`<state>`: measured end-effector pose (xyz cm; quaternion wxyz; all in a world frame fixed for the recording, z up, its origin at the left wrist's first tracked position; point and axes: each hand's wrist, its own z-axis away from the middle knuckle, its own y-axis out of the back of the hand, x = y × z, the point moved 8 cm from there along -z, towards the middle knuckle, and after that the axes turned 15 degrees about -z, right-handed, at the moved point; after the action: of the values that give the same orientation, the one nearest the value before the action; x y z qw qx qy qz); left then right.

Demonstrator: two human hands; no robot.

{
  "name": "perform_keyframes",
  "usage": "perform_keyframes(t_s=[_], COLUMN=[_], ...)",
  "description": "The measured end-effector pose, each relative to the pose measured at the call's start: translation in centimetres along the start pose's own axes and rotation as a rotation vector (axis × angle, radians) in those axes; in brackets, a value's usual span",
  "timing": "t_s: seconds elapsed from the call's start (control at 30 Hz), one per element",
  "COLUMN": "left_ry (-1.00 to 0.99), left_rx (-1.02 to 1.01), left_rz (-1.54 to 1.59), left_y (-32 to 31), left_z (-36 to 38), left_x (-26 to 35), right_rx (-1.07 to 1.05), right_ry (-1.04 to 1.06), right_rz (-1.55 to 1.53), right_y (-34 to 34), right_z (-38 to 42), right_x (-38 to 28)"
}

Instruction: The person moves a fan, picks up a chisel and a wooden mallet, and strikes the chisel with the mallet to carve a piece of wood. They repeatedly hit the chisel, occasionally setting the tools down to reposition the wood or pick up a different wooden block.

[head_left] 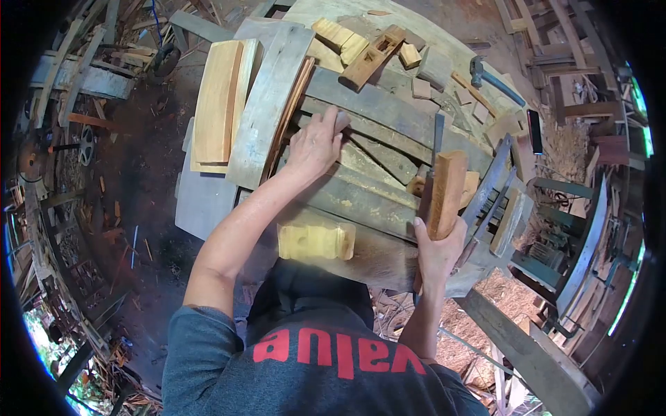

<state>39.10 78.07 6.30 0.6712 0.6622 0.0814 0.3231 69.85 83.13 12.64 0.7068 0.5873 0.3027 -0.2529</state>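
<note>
My left hand (316,144) is closed over the slatted bench top (374,197), its fingers curled round a small greyish block (342,121) whose end pokes out; the rest is hidden by the fingers. On the right, my right hand (442,249) grips the lower end of a reddish-brown wooden block (447,191), thumb along its left side. A long dark metal-bladed tool (437,142) lies just left of that block. Near my body sits a yellow shaped wood piece (316,240) with a notched right end.
A wooden hand plane (372,57) lies at the back among offcuts. Pale boards (218,104) and a long grey plank (269,104) are stacked left. A hammer (496,81), a phone (534,132) and handsaws (488,179) lie right. Shavings and scrap wood cover the floor.
</note>
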Motion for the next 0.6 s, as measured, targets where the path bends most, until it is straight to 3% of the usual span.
perform_keyframes(t_s=[0.1,0.33,0.4,0.53,0.6], left_ry=[-0.148,-0.319,-0.349,-0.625,-0.698], left_rx=[0.126,0.214,0.256,0.41,0.439], left_rz=[0.131,0.267,0.292,0.378,0.407], left_y=[1.7,5.6,7.5,10.3,10.6], left_z=[0.3,3.2,5.9,14.6,18.7], left_x=[1.5,5.0,7.0,13.2,15.4], right_rx=[0.024,-0.054,-0.055,-0.097,-0.148], right_ry=[0.055,0.031,0.06,0.036,0.036], right_rz=[-0.057,-0.278,-0.285,-0.488,-0.743], right_y=[0.4,1.6,2.5,4.2,4.6], right_z=[0.8,2.0,2.4,4.0,5.1], right_x=[-0.9,-2.3,-1.7,-0.6,1.4])
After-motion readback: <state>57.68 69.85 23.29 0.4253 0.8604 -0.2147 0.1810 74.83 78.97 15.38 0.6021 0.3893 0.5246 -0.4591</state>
